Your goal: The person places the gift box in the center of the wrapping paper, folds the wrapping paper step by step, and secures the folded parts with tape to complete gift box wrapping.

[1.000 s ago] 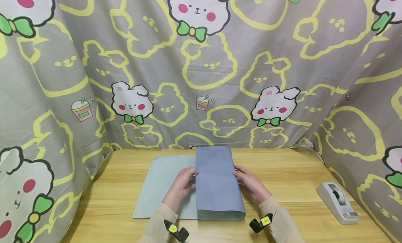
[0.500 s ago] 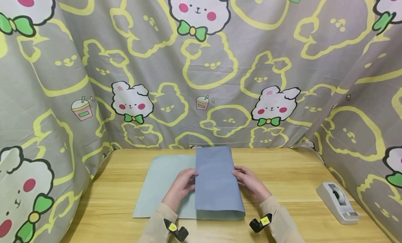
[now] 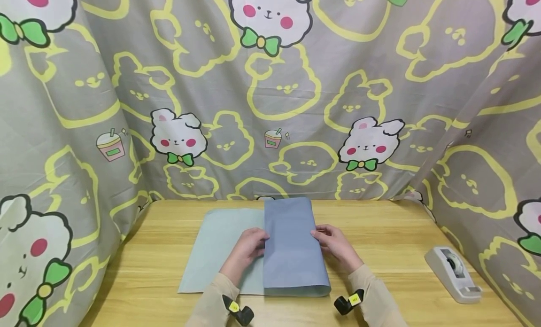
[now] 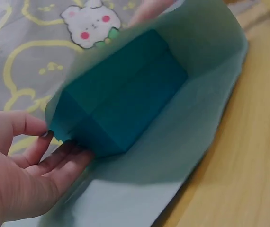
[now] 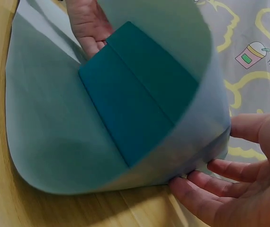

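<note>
A sheet of wrapping paper (image 3: pixel 296 252), blue-grey outside and pale green inside, is folded over from the right. A teal box (image 4: pixel 130 99) lies inside the fold, hidden in the head view. My left hand (image 3: pixel 248 249) pinches the paper's free edge with the thumb, its other fingers against the box's near side. My right hand (image 3: pixel 338 246) holds the curved fold from the outside, thumb on top and fingers lower down the side. In the right wrist view the box (image 5: pixel 130 99) sits between the paper layers, apart from the curved fold.
A white tape dispenser (image 3: pixel 454 273) with a roll of tape stands at the right of the wooden table (image 3: pixel 389 237). A patterned grey curtain (image 3: pixel 291 129) hangs along the table's back and sides. Each wrist bears a small black camera mount (image 3: pixel 348 302).
The front edge of the folded flap has dropped slightly toward the table. Both hands have stayed at the paper's sides with only tiny shifts.
</note>
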The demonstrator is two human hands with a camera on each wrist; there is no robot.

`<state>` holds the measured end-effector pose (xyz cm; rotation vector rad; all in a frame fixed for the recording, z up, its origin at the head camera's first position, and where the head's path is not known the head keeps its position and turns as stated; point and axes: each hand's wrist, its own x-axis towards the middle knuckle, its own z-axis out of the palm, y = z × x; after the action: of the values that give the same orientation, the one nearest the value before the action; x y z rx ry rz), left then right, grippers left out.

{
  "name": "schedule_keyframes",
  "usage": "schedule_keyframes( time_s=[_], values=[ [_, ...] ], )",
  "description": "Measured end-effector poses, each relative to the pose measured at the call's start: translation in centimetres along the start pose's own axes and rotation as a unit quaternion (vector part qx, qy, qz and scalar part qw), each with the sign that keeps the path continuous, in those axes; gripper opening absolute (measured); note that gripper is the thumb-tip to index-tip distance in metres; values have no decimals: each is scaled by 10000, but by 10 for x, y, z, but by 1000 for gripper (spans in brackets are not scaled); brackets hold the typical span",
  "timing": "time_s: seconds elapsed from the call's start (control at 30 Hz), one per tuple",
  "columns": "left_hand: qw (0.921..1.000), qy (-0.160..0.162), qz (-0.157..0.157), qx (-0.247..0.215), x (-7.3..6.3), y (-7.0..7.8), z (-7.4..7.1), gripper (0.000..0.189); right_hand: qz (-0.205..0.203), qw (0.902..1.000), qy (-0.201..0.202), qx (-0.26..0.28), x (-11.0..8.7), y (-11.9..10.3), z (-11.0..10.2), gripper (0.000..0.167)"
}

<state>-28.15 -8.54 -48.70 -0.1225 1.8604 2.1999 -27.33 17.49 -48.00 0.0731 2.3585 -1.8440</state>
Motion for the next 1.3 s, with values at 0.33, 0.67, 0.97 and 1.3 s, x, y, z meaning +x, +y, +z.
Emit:
schedule_keyframes(
  time_s=[0.33, 0.67, 0.97, 1.3],
  values=[
    [9939, 311, 272, 1019, -1, -5, 7, 5, -34, 10000, 17, -62, -1, 1, 0, 51],
    [9909, 592, 506, 1101, -2, -3, 12, 18, -13, 10000, -11, -40, -1, -1, 1, 51],
    [9694, 770, 1313, 1926, 1, -4, 11, 32, 47, 10000, 38, -44, 1, -1, 2, 51],
    [9694, 489, 1309, 2020, 0, -1, 12, 31, 30, 10000, 72, -38, 0, 1, 1, 50]
  ],
)
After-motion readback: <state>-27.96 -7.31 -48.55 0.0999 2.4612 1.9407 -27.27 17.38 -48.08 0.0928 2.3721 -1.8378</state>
